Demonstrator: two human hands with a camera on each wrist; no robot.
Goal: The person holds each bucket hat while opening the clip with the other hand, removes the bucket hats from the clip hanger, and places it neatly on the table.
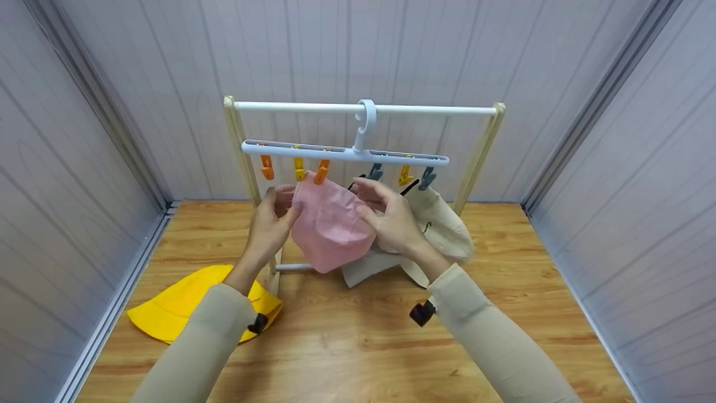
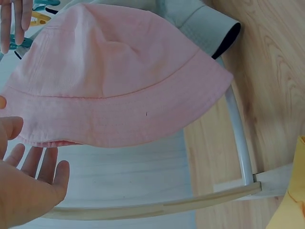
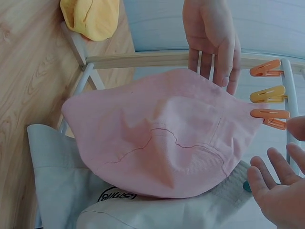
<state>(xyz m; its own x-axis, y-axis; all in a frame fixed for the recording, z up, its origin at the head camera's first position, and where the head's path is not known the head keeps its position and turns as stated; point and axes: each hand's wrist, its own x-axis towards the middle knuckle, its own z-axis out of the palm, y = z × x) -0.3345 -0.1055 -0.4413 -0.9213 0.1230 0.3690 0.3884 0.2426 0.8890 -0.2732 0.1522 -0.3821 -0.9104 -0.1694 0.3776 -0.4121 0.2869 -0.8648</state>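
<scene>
A pink bucket hat (image 1: 330, 229) hangs by its edge from an orange clip (image 1: 321, 172) on a pale blue hanger (image 1: 302, 150). My left hand (image 1: 271, 218) is at the hat's left edge, its thumb against the near side and its loosely bent fingers around the brim. In the left wrist view these fingers (image 2: 46, 167) are spread just past the brim. On the other side my right hand (image 1: 391, 215) is raised beside the hat with its fingers extended. The right wrist view shows that hand (image 3: 281, 191) near the clip, with nothing in its fingers.
The hanger hooks over the white rod (image 1: 302, 106) of a wooden-sided rack. A cream hat (image 1: 442, 224) hangs from grey-green clips (image 1: 428, 178) on the right, partly behind the right hand. A yellow bucket hat (image 1: 184, 299) lies on the wooden surface at left. Panelled walls enclose the space.
</scene>
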